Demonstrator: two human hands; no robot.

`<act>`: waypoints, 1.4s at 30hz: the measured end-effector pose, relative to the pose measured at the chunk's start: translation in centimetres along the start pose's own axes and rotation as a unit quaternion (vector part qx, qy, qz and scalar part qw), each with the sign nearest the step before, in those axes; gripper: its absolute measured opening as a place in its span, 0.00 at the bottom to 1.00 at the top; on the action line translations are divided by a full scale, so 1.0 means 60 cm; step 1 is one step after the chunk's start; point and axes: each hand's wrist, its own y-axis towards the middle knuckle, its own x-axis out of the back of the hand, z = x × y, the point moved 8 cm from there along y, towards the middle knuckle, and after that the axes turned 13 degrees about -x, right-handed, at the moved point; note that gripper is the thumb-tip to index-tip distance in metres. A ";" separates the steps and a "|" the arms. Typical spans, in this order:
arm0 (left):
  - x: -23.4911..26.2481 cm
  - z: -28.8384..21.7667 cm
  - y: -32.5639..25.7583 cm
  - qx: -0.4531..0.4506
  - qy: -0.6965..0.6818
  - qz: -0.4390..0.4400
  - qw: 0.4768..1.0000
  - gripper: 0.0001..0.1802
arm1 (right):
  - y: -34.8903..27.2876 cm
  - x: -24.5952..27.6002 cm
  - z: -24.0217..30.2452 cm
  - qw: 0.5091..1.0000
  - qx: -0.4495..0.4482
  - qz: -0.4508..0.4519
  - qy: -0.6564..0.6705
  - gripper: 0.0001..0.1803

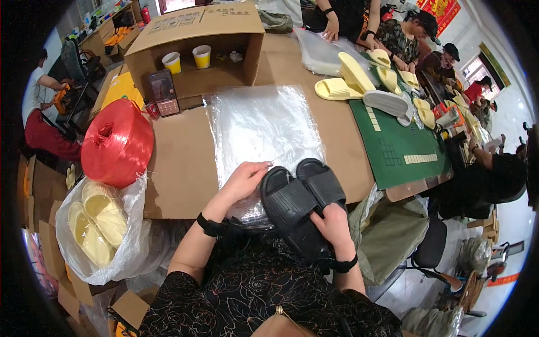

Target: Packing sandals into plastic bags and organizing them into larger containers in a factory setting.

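Observation:
A pair of black slippers (292,210) is tilted over the near edge of the cardboard-covered table, side by side with toes pointing away from me. My right hand (332,224) grips the pair, its fingers reaching under the strap of the right slipper. Flat on the table lies a stack of clear plastic bags (264,123), partly covered by the slippers' toes. My left hand (247,178) is at the near part of this stack, thumb and fingers pinched together on the top bag, right beside the left slipper's toe. What lies under its fingertips is hard to see.
An open cardboard box (196,33) holds two paper cups (202,57); a phone (163,92) leans against it. At left, a red twine roll (117,143) sits above a sack of yellow slippers (101,224). Yellow slippers (351,81) lie by a green mat (396,146); several people work beyond.

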 end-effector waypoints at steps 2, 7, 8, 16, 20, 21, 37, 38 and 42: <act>0.000 -0.031 0.004 -0.012 -0.001 0.017 1.000 0.18 | -0.003 0.011 -0.008 0.998 -0.028 -0.037 -0.047 0.20; -0.018 -0.102 -0.008 -0.149 0.289 0.020 0.945 0.21 | -0.013 0.026 0.029 0.996 -0.005 -0.043 -0.073 0.21; -0.025 -0.109 -0.009 -0.148 0.300 0.031 0.942 0.21 | -0.017 0.027 0.042 0.996 0.009 -0.032 -0.079 0.21; -0.065 -0.160 -0.024 -0.226 0.272 0.061 0.933 0.20 | 0.012 -0.009 0.062 0.998 0.017 -0.047 -0.032 0.20; -0.077 -0.180 -0.032 -0.241 0.224 0.074 0.942 0.21 | 0.047 -0.023 0.066 0.999 0.006 -0.043 0.002 0.18; -0.077 -0.189 -0.032 -0.253 0.233 0.084 0.935 0.22 | 0.054 -0.028 0.070 0.997 0.028 -0.070 0.000 0.17; -0.050 -0.235 -0.067 -0.265 0.186 0.136 0.937 0.24 | 0.278 -0.073 0.145 0.991 -0.087 -0.069 0.076 0.22; -0.043 -0.222 -0.067 -0.253 0.201 0.133 0.937 0.25 | 0.275 -0.082 0.143 0.995 -0.054 -0.045 0.065 0.22; 0.018 -0.183 -0.071 -0.187 0.149 0.078 0.968 0.29 | 0.200 -0.065 0.140 0.989 0.072 -0.045 0.124 0.30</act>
